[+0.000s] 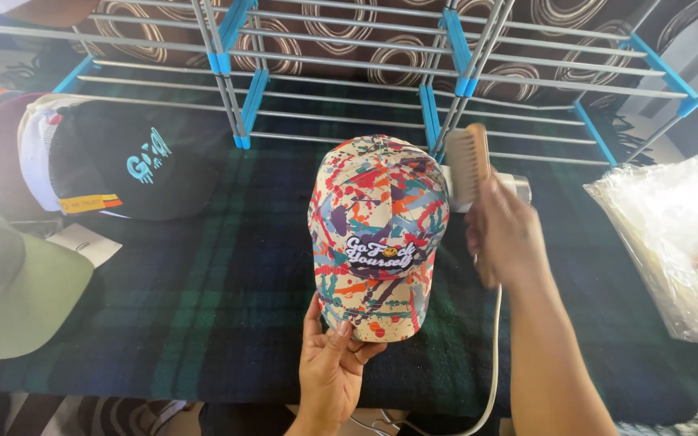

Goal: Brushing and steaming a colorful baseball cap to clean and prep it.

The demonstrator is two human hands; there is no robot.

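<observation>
The paint-splatter cap (377, 230) sits at the middle of the dark plaid cloth (220, 307), its crown a busy mix of red, teal, orange and purple splashes on cream, with a dark oval patch on the front panel and its brim pointing toward the person. The left hand (331, 367) pinches the brim's front edge, thumb on top and fingers curled beneath. Just right of the cap, the right hand (504, 234) is closed around a white corded handle that carries a wooden bristle brush (468, 165), held close beside the crown; motion blur hides whether the bristles touch the fabric. A white cord (490, 379) trails down from that hand. Left of the cap lie a black cap (135, 169) and, nearer the cloth's edge, a green-brimmed cap (18, 282). Behind the cap stands a blue-jointed wire rack (438, 81); to its right, well apart, is a clear plastic bag (676, 242). Bare cloth lies open between the cap and its neighbours.
</observation>
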